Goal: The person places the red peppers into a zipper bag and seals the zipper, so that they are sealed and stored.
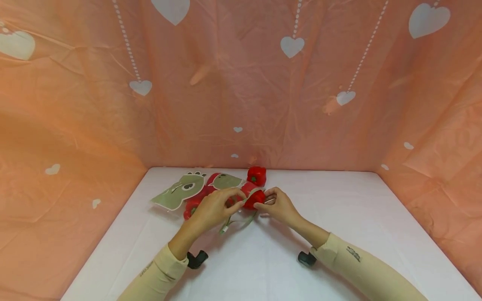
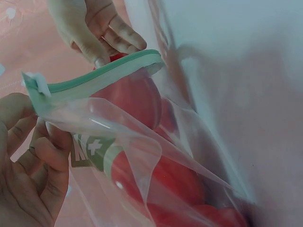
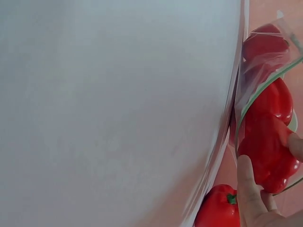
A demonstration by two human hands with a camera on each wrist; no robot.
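Observation:
My left hand (image 1: 216,205) pinches the edge of a clear zip bag (image 1: 171,200) with green printing, close to the white slider (image 2: 41,84) in the left wrist view. The bag lies on its side, and its green zip strip (image 2: 104,73) is spread apart. Fingers and thumb of my right hand (image 1: 280,207) grip a red bell pepper (image 3: 267,153) at the bag's mouth, partly inside. More red bell peppers (image 2: 175,182) show through the clear film. Behind the bag, a loose red bell pepper (image 1: 257,175) with a green stem sits on the table.
The white table (image 1: 339,200) meets an orange curtain (image 1: 263,104) with white hearts at the back and sides. A dark object (image 1: 197,259) is by the left wrist, and another dark object (image 1: 306,258) is by the right wrist.

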